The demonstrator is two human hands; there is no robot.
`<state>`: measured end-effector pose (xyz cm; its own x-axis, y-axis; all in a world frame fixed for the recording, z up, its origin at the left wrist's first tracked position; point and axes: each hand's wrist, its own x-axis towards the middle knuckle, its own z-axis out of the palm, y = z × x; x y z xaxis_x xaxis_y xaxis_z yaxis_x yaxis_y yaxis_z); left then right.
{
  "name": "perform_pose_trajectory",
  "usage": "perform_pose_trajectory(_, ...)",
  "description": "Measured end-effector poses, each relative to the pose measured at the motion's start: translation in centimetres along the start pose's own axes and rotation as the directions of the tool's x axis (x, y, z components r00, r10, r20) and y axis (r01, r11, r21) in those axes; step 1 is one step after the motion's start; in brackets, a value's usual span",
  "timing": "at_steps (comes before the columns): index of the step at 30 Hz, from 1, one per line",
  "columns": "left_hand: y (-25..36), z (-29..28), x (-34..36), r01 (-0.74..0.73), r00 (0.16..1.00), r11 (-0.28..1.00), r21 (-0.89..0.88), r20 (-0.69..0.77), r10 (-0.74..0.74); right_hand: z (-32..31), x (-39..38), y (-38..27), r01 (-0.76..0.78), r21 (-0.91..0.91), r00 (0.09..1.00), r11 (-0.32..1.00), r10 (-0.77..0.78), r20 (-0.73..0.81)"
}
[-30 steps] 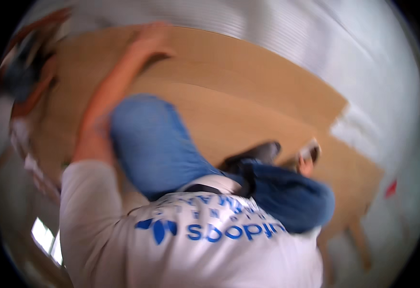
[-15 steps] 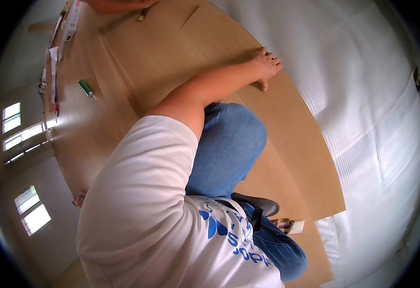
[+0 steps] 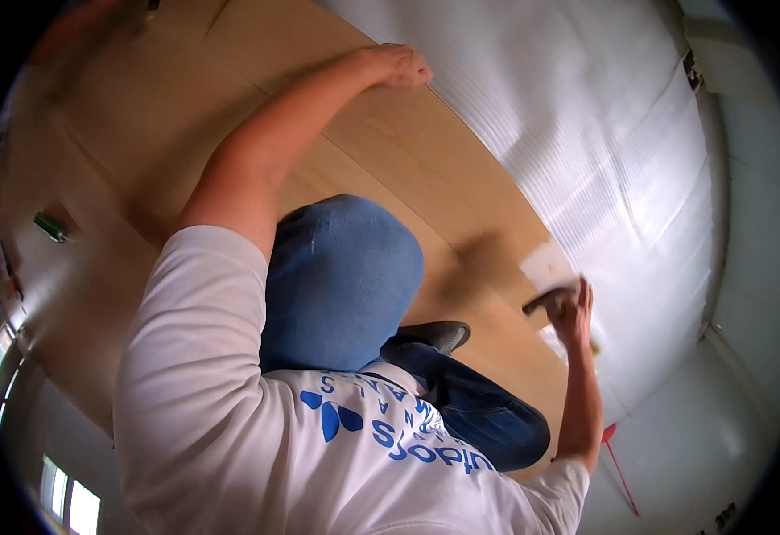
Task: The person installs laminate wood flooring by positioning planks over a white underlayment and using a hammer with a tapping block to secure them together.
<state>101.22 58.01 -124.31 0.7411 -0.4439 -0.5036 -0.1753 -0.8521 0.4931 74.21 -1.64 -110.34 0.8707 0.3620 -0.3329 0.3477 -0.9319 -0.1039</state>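
Note:
My left hand [image 3: 400,66] rests at the outer edge of the wood-look floor plank [image 3: 425,152], its fingers bent together over that edge. At the plank's right end, my right hand [image 3: 573,312] is closed around a dark-headed tool that looks like a hammer [image 3: 543,301]. The head points left out of the fist; most of the rest is covered by the hand. Just beyond it, a flat whitish piece [image 3: 546,264] lies at the plank's edge. My bent knee [image 3: 345,276] stands between both arms.
Silvery ribbed underlay sheeting [image 3: 622,169] stretches past the plank's edge toward the wall. A green cylindrical tool [image 3: 49,226] lies on the laid floor to the left. Another person's blurred arm [image 3: 73,31] shows at the upper left. A red-headed stick [image 3: 620,468] is at the lower right.
The view has swung right. My right hand has come into view with the hammer-like tool. My left hand's fingers, spread before, are now curled at the plank's edge.

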Motion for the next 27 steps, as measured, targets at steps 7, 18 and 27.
perform_pose_trajectory(7, -1.0, 0.0, 3.2, 0.005, 0.995, 0.858, -0.514, -0.081, -0.054, -0.1, 26.5, -12.5, 0.119, 0.127, 0.992, 0.985, -0.123, 0.025)
perform_pose_trajectory(18, -0.1, -0.3, 2.7, -0.11, 0.984, 0.934, -0.34, -0.167, 0.055, 0.8, 35.3, -18.3, 0.106, 0.186, 0.994, 0.977, -0.105, -0.014)
perform_pose_trajectory(27, -0.7, 0.5, 2.8, -0.144, 0.976, 0.911, -0.385, -0.207, 0.067, 1.1, 35.5, -19.5, 0.053, 0.304, 0.998, 0.951, -0.039, -0.051)
